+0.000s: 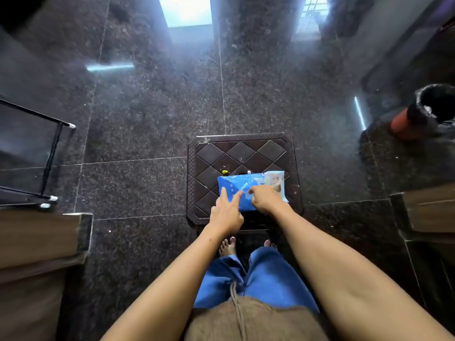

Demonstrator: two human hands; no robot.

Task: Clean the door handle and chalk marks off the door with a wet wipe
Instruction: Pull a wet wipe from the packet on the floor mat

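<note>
Nearest the camera, both bare forearms reach down and forward over blue trousers and bare feet to a low stool.

The left hand [226, 212] lies flat on the near left part of the wet wipe pack [240, 190], fingers straight and spread apart, pressing rather than gripping. This placement most likely pins the soft pack so that it does not lift or slide while a wipe is drawn out.

The right hand [264, 199] sits over the middle of the pack with its fingers curled together, the tips pinched at the pack's top face, apparently on the flap or on a wipe; what exactly is caught between them is too small to tell.

The pack is a soft, glossy blue film pouch, rectangular and slightly pillowed, with a paler printed panel at its right end. It rests on the near half of the stool [209, 153], a dark brown square top with clipped corners and a moulded diamond-grid pattern. A small yellow item [224, 172] lies just beyond the pack.

Beyond the stool, the floor [147, 107] is polished dark speckled stone in large slabs that reflect light. A black bin [437, 105] stands at the far right.

The door and its handle are not in view; no wiping has begun.
</note>
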